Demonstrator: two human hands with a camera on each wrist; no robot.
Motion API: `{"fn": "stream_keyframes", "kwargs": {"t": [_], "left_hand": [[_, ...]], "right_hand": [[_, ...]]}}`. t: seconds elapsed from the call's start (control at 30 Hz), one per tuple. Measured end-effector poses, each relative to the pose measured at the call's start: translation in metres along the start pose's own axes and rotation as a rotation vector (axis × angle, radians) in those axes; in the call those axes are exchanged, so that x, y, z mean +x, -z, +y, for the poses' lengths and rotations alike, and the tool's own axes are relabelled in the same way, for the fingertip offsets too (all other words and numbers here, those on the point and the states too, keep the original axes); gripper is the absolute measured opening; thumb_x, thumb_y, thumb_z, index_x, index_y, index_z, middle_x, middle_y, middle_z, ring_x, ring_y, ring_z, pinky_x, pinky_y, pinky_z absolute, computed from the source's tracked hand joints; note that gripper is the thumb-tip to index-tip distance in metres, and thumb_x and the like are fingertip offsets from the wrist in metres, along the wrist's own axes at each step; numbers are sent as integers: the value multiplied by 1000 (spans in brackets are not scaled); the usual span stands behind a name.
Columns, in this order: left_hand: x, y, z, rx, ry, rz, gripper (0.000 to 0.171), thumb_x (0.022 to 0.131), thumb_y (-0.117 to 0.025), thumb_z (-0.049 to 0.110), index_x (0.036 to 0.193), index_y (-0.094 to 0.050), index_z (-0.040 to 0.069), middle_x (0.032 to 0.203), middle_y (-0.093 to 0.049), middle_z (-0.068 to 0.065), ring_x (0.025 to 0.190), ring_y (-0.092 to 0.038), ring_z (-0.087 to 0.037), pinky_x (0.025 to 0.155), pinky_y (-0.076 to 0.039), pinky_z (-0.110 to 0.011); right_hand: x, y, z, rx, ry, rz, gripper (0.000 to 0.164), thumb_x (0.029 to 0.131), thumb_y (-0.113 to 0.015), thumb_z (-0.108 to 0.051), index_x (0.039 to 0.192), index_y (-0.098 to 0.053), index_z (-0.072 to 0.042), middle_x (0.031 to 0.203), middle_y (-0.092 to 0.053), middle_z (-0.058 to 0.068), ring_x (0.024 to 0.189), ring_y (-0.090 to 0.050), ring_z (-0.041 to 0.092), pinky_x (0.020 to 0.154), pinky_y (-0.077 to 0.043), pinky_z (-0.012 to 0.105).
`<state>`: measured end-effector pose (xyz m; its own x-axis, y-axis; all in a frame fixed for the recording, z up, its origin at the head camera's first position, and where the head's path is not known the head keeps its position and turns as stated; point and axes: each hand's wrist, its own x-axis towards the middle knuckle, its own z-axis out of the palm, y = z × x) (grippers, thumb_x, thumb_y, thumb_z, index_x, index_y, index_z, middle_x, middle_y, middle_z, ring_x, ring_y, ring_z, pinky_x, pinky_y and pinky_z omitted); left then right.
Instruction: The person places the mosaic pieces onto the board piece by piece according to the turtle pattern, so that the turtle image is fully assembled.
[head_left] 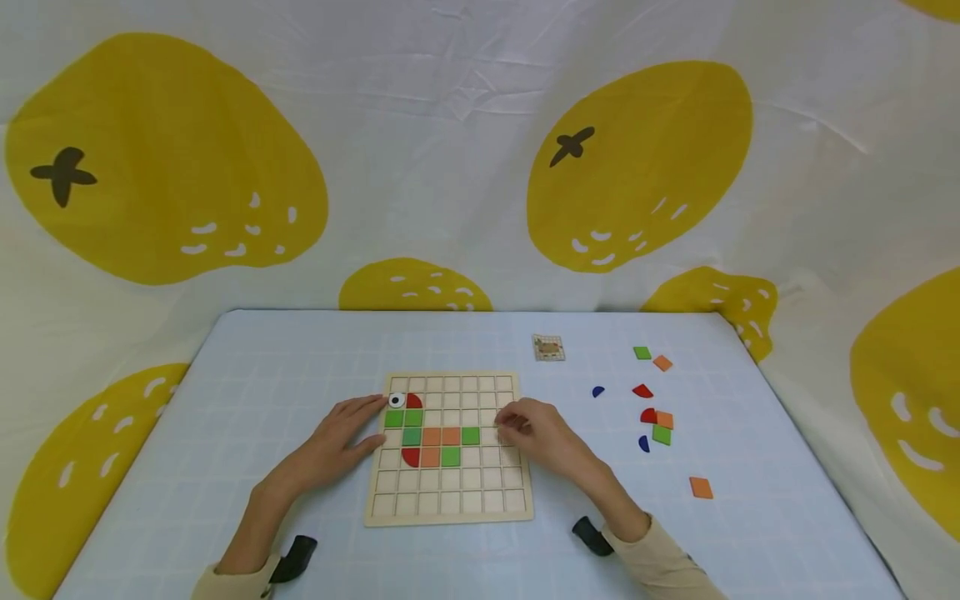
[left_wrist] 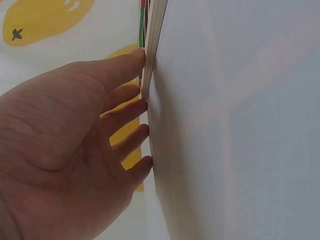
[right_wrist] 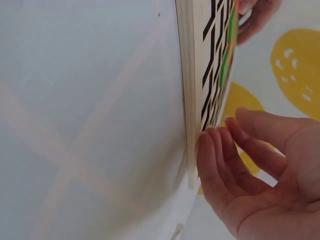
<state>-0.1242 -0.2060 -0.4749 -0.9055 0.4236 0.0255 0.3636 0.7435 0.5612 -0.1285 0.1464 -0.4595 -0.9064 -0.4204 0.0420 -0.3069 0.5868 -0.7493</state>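
A square wooden grid board [head_left: 448, 518] lies on the table, with flat coloured tiles set in its left and middle cells. Among them are a white eye disc [head_left: 397, 401], a red quarter-round [head_left: 414, 401], a green square [head_left: 470, 436] and an orange square [head_left: 431, 457]. My left hand [head_left: 330, 446] rests along the board's left edge, thumb and fingers spread and fairly straight. Over the board's right side is my right hand [head_left: 546, 435], its fingers loosely bent and touching the board's surface. No piece shows between the thumb and fingers of my right hand [right_wrist: 265, 170].
Loose tiles lie to the right of the board, among them a blue half-round [head_left: 597, 391], a red wedge [head_left: 642, 390] and a lone orange square [head_left: 701, 487]. Behind the board's right corner lies a small picture card [head_left: 549, 347]. A patterned curtain [head_left: 450, 167] hangs behind the table.
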Motion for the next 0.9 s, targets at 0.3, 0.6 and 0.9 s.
{"fn": "stream_keyframes", "kwargs": {"t": [0.3, 0.6, 0.9], "left_hand": [[1, -1, -3, 5, 3, 3, 62, 101, -68, 26, 155, -44, 6, 157, -45, -16, 144, -36, -41, 113, -35, -64], [1, -1, -3, 21, 0, 11, 62, 101, -68, 26, 155, -45, 6, 156, -46, -16, 144, -37, -41, 113, -36, -63], [0, -2, -4, 6, -8, 15, 61, 101, -68, 26, 155, -46, 6, 156, -46, -16, 144, -37, -41, 112, -37, -64]], "right_hand": [[-12, 19, 16, -45, -69, 73, 13, 97, -72, -7, 109, -74, -5, 101, -69, -1, 91, -63, 13, 82, -58, 29], [-28, 45, 34, -88, -185, 175, 17, 95, -74, -8, 112, -74, -5, 104, -71, 3, 94, -64, 18, 88, -59, 37], [-47, 77, 59, -131, -193, 265, 15, 96, -72, -7, 111, -74, -3, 104, -73, 7, 95, -67, 23, 86, -61, 39]]}}
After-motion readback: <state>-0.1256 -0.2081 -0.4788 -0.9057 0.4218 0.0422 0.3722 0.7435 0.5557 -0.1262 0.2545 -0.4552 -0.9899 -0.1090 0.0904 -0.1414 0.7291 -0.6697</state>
